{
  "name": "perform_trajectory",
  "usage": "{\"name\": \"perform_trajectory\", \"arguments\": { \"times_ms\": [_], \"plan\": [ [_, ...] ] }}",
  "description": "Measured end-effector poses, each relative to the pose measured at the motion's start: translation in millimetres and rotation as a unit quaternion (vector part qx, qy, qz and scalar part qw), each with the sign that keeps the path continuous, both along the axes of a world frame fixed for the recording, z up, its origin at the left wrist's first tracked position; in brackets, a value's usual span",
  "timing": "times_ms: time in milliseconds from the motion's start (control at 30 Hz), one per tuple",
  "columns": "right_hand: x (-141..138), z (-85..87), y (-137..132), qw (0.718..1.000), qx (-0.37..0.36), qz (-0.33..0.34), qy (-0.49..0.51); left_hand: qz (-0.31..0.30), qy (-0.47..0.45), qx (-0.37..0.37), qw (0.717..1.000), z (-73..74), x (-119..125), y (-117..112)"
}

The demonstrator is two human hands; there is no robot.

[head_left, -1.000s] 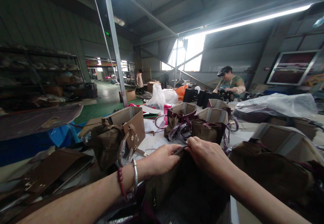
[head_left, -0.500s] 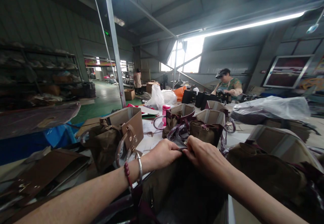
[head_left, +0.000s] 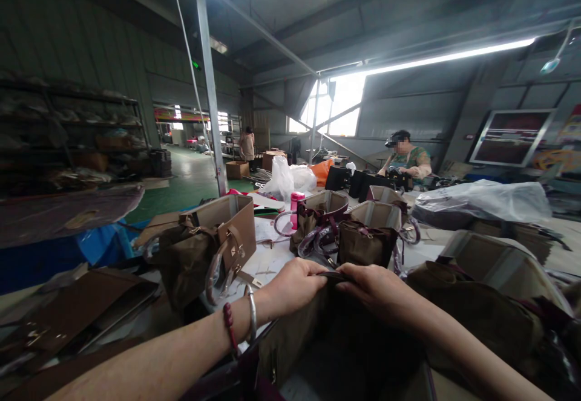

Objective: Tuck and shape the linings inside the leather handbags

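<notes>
Directly in front of me stands a dark handbag (head_left: 295, 343), its inside facing up and mostly in shadow. My left hand (head_left: 297, 283) pinches the bag's far top edge between thumb and fingers. Close beside it, my right hand (head_left: 370, 286) grips the same edge, with a short strip of dark rim showing between the two. A zipper pull shows on the bag's inner left wall. Beyond my hands sit an olive handbag (head_left: 367, 241) with a pale interior and another with plum trim (head_left: 313, 216).
A tan handbag (head_left: 242, 222) stands at the left, with a flat brown bag piece (head_left: 97, 298) nearer. More olive bags (head_left: 481, 304) lie at the right. A pink bottle (head_left: 296, 201), white plastic bags (head_left: 290, 177) and a seated co-worker (head_left: 408, 159) are farther back.
My right hand has flattened from a knuckles-up pinch and shifted slightly right along the edge. The bag's mouth shows wider, and the view has moved slightly.
</notes>
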State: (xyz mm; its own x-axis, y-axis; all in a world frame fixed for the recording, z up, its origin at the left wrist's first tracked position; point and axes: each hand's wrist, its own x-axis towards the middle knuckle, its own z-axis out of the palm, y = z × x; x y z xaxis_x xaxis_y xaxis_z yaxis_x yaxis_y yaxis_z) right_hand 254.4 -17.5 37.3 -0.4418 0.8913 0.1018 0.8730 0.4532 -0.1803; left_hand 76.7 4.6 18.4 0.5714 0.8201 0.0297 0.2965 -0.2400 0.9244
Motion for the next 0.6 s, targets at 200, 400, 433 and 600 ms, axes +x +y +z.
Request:
{"name": "perform_trajectory", "arguments": {
  "times_ms": [200,400,433,600],
  "plan": [
    [0.9,-0.1,2.8,0.999,-0.03,0.002,0.018,-0.002,0.001,0.021,1.0,-2.3,0.1,-0.2],
    [1.9,-1.8,6.9,0.997,-0.043,0.017,0.064,0.006,-0.003,0.023,1.0,-6.4,1.8,-0.2],
    [2.1,-2.5,7.9,0.995,-0.055,0.018,0.079,0.006,-0.002,0.024,1.0,-6.4,2.0,-0.3],
    [3.4,-6.7,13.2,0.985,-0.094,0.024,0.144,0.012,0.029,0.044,0.999,-4.4,2.9,-0.3]
  ]
}}
